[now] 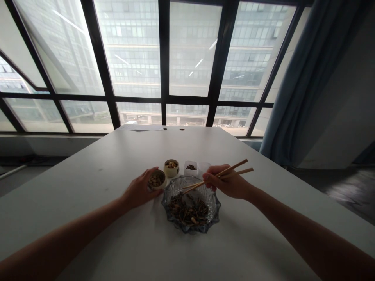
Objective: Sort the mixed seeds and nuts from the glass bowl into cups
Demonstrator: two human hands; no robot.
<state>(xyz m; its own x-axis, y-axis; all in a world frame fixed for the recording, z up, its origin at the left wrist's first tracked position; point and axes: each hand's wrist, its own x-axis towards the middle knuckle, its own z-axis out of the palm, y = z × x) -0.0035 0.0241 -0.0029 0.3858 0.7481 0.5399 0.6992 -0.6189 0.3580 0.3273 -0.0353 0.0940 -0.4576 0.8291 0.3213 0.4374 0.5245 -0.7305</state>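
Right hand [225, 181]: fingers closed on a pair of wooden chopsticks [193, 187], rear ends projecting up and right past the knuckles. Tips point left of the fingers, slightly apart, above the glass bowl [215, 201]; contact with the contents cannot be told.

Left hand [142, 189]: thumb on near side, fingers on far side, clasped around a small round cup [165, 182] of light brown pieces. Whether its base touches the table is hidden.

Between the two hands and slightly nearer the wearer: the bowl, scalloped rim, bearing dark slender pieces [187, 212] and one pale piece [193, 220].

Just beyond the left fingers, to their right: second round cup [172, 171], brown pieces inside. Next, toward the right fingers: clear square container [190, 173] with dark bits; another clear container [204, 166], partly behind the right hand.

Farther out: white table [146, 152], paper [143, 127] at its far edge, window frame [164, 58], blue curtain [293, 109] on the right.
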